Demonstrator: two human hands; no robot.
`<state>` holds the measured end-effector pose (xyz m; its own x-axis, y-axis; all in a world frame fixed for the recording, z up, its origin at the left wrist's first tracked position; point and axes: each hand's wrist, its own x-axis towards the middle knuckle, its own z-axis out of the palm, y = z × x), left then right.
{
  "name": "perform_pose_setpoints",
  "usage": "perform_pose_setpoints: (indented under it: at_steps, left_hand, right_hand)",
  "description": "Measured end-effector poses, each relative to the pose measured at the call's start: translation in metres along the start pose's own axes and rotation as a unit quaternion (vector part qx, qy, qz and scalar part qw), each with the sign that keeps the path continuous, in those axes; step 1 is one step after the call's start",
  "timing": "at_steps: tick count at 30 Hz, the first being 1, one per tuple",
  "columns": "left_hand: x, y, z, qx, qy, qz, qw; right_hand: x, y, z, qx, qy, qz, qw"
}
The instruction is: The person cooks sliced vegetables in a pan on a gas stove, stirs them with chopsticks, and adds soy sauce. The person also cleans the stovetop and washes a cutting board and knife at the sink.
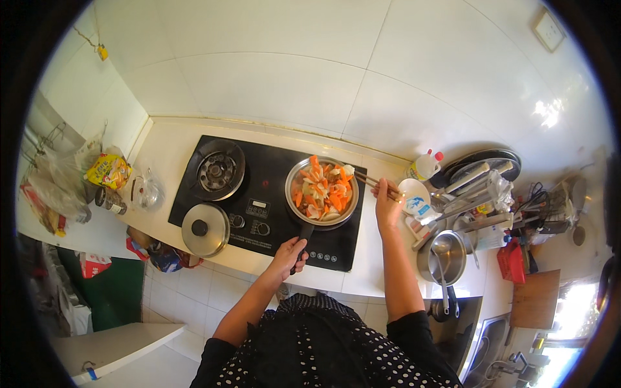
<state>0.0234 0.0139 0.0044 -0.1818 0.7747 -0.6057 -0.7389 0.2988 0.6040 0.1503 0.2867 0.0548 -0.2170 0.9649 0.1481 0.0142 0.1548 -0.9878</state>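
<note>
My left hand point(289, 255) grips the black handle point(305, 234) of a steel frying pan point(289, 188), which sits on the right side of a black glass cooktop point(264, 169). Sliced carrots and pale vegetable pieces with some browned bits point(322, 189) are heaped in the pan. In my right hand point(387, 203) is a pair of wooden chopsticks point(367, 180), their tips at the pan's right rim by a pale piece. A steel lid with a black knob point(205, 230) lies at the cooktop's front left corner, partly over the counter edge.
A gas burner point(216, 169) is at the cooktop's left. Right of my right hand are a white bowl point(414, 193), a red-capped bottle point(425, 165) and a steel pot point(441, 257) with a ladle. Plastic bags and a yellow packet point(108, 170) stand left. An open cabinet door point(121, 347) juts out lower left.
</note>
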Motion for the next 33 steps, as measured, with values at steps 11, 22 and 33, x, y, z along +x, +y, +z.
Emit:
perform_pose_setpoints:
  at_steps: [11, 22, 33]
  left_hand:
    - [-0.003, 0.002, 0.0, -0.018, -0.004, -0.002, 1.0]
    - [-0.001, 0.002, 0.003, -0.01, -0.005, -0.01, 1.0]
    - [-0.001, 0.005, 0.003, 0.009, -0.013, -0.018, 1.0]
  right_hand:
    - [-0.041, -0.007, -0.002, 0.053, -0.089, -0.053, 0.993]
    - [-0.032, -0.017, -0.025, 0.0, -0.039, -0.034, 0.999]
    - [-0.005, 0.035, 0.011, 0.077, -0.041, 0.102, 0.991]
